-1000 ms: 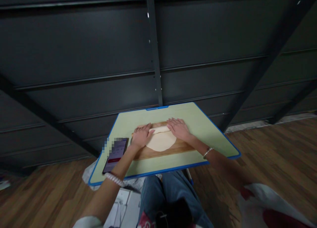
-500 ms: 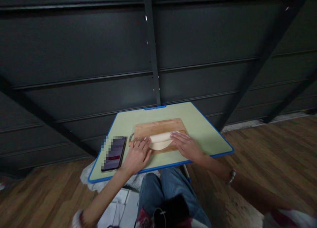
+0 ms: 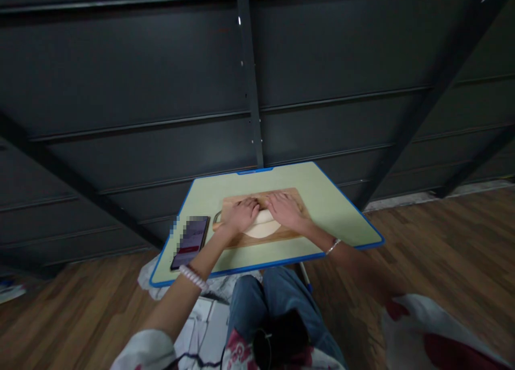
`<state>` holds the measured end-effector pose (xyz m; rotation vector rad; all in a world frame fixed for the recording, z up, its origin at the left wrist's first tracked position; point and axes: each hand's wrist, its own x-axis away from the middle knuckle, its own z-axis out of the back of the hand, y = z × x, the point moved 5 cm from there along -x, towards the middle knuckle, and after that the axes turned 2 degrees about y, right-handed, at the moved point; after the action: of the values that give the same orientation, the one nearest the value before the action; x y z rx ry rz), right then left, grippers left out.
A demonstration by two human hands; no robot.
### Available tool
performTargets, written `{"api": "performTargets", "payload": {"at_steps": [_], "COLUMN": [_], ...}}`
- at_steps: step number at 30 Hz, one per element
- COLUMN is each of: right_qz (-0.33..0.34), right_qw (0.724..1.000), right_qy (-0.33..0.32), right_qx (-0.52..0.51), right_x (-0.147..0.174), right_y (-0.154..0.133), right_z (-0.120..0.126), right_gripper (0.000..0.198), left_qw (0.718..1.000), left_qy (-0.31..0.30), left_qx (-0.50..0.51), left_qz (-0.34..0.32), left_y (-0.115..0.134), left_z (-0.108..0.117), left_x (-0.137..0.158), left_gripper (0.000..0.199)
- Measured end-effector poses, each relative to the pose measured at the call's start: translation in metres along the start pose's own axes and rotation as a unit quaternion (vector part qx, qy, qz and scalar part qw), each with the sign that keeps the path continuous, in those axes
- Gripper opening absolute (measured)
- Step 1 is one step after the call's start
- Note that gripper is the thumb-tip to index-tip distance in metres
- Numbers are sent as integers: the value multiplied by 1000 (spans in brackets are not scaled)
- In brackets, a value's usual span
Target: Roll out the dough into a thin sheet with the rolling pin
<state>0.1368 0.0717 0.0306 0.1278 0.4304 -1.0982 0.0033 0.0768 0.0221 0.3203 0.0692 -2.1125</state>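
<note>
A sheet of pale dough [image 3: 262, 229] lies on a wooden cutting board [image 3: 237, 243], its far part wound into a roll. At the left end of that roll, the tip of a wooden rolling pin [image 3: 218, 226] sticks out; the rest is hidden by dough and hands. My left hand [image 3: 242, 214] lies over the roll's left part, fingers stretched forward with the tips slightly bent. Across its right part rests my right hand [image 3: 285, 209], laid flat with fingers extended. Both palms touch the roll from above, and neither hand is wrapped round it.
The board sits on a pale green folding table [image 3: 341, 220] with a blue edge. A phone [image 3: 191, 244] lies left of the board. Behind the table stands a dark panelled wall [image 3: 181, 91]. My knees [image 3: 247, 300] are below the near edge, above a wooden floor [image 3: 100, 284].
Both hands have slid forward, away from me, and closer together over the roll. More of the flat dough shows on the near side.
</note>
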Motion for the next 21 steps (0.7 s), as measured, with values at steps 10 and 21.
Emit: {"api": "performTargets", "payload": {"at_steps": [10,21], "right_qz": [90,76], "right_qw": [995,993], "right_qy": [13,18], "right_qx": [-38,-88], "right_x": [52,88], "right_y": [-13,-15], "right_z": [8,16], "right_gripper": [47,39], "left_qw": [998,998], "left_qy": [-21,56], "left_qx": [-27,24], "left_qz": [58,-13], "left_y": [32,43], "left_z": [7,7], "left_x": [46,78], "left_gripper": [46,40]}}
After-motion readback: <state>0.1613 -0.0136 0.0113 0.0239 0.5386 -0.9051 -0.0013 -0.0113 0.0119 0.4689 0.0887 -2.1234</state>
